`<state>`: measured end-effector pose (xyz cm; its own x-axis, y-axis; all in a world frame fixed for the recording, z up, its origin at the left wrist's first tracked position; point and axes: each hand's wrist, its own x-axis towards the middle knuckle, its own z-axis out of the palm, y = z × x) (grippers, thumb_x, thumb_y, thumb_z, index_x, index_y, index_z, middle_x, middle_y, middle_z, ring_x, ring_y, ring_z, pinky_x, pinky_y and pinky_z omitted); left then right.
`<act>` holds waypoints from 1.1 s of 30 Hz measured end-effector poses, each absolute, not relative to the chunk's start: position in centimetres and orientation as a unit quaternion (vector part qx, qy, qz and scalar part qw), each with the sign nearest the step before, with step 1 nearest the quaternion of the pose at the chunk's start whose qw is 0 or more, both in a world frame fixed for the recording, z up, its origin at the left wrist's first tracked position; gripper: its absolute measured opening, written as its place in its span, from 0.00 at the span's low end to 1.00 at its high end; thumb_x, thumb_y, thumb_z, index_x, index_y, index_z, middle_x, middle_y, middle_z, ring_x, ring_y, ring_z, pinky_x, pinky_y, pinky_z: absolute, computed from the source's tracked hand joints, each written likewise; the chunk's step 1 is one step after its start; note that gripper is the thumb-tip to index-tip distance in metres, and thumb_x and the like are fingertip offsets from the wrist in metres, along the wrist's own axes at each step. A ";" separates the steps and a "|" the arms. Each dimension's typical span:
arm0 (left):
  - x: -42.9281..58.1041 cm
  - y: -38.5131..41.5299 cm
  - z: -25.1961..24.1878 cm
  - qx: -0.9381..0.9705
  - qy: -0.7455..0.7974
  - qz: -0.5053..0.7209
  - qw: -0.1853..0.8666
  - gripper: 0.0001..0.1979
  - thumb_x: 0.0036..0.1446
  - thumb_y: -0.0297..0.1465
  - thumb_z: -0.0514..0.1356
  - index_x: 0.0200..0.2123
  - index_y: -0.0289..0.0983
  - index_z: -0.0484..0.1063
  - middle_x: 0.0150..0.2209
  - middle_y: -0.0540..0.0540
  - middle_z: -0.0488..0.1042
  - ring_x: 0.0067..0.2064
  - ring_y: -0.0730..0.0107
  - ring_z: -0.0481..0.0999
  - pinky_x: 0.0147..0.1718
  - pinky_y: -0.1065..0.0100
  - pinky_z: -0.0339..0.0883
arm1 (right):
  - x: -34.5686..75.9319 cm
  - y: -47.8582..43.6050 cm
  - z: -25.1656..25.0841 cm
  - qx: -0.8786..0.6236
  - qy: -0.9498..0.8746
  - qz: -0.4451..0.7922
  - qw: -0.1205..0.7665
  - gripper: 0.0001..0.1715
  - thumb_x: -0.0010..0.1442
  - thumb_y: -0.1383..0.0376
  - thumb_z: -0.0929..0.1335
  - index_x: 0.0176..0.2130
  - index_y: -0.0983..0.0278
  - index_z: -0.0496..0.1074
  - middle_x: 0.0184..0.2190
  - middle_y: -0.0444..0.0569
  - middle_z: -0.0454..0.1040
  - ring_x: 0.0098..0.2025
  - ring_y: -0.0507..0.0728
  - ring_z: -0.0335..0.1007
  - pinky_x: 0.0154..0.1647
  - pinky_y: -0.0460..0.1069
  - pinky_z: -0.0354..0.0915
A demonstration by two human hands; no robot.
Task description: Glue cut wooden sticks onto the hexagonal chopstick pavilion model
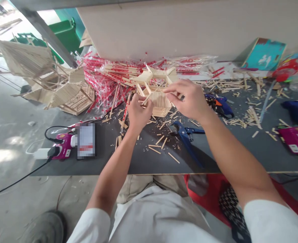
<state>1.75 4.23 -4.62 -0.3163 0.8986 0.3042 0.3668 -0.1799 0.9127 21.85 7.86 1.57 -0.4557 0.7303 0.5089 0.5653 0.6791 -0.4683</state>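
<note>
A small pagoda-like model [161, 100] built from thin wooden sticks stands on the dark table between my hands. Its upper tier has upturned, slatted panels. My left hand [140, 114] is closed, thumb and fingers pinching a strut at the model's left corner. From the right, my right hand [189, 99] reaches over with thumb and index finger pinched at the upper edge of a slatted panel. Whether a loose stick sits between those fingertips is too small to tell. Blue cutting pliers [189, 138] lie just in front, among short cut sticks [155, 150].
A larger stick model [70, 91] stands at left, beside red-and-clear plastic wrappers [100, 84] and bundled sticks. A phone [86, 140] and purple power strip [64, 145] are at front left. Blue glue guns [221, 105] and another purple power strip [294, 140] lie right. A board rises behind.
</note>
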 end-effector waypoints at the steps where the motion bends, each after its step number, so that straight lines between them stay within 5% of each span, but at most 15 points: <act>1: 1.7 4.2 -4.6 0.531 0.592 0.553 0.249 0.08 0.60 0.32 0.63 0.36 0.43 0.64 0.22 0.55 0.74 0.21 0.74 0.77 0.21 0.74 0.63 | 20.9 8.8 2.2 -0.353 -0.866 0.123 0.332 0.13 0.71 0.59 0.68 0.47 0.57 0.83 0.49 0.50 0.82 0.52 0.63 0.76 0.60 0.62 0.69; 4: 1.8 4.2 -4.4 0.520 0.596 0.553 0.263 0.09 0.59 0.30 0.64 0.37 0.43 0.64 0.23 0.55 0.75 0.21 0.74 0.77 0.19 0.74 0.62 | 18.1 11.6 3.2 -0.282 -0.910 0.160 0.258 0.12 0.68 0.61 0.70 0.47 0.59 0.84 0.47 0.50 0.83 0.54 0.63 0.76 0.63 0.62 0.66; 10: 2.0 4.0 -4.1 0.509 0.601 0.550 0.278 0.08 0.60 0.30 0.63 0.37 0.43 0.65 0.20 0.56 0.75 0.21 0.71 0.78 0.20 0.73 0.65 | 16.2 14.0 4.0 -0.248 -0.937 0.188 0.157 0.11 0.67 0.66 0.70 0.42 0.62 0.86 0.40 0.48 0.84 0.44 0.59 0.78 0.50 0.56 0.69; 18: 2.2 4.1 -4.5 0.504 0.594 0.565 0.272 0.08 0.62 0.31 0.63 0.37 0.42 0.64 0.23 0.54 0.79 0.26 0.69 0.83 0.26 0.71 0.72 | 16.1 13.0 4.1 -0.251 -0.944 0.147 0.157 0.14 0.70 0.66 0.67 0.42 0.63 0.84 0.41 0.50 0.82 0.45 0.59 0.77 0.51 0.57 0.68; 33: 1.7 4.2 -4.5 0.518 0.555 0.573 0.309 0.08 0.65 0.32 0.62 0.36 0.42 0.63 0.25 0.53 0.76 0.27 0.68 0.84 0.19 0.73 0.70 | 16.0 12.5 4.3 -0.280 -0.940 0.140 0.134 0.12 0.69 0.67 0.68 0.44 0.65 0.83 0.42 0.52 0.82 0.48 0.60 0.76 0.54 0.56 0.65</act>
<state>1.71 4.21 -4.49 -0.2736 0.9287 0.2503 0.2212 -0.1925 0.9560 16.03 12.49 4.31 -0.8075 0.5637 0.1737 0.4888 0.8044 -0.3376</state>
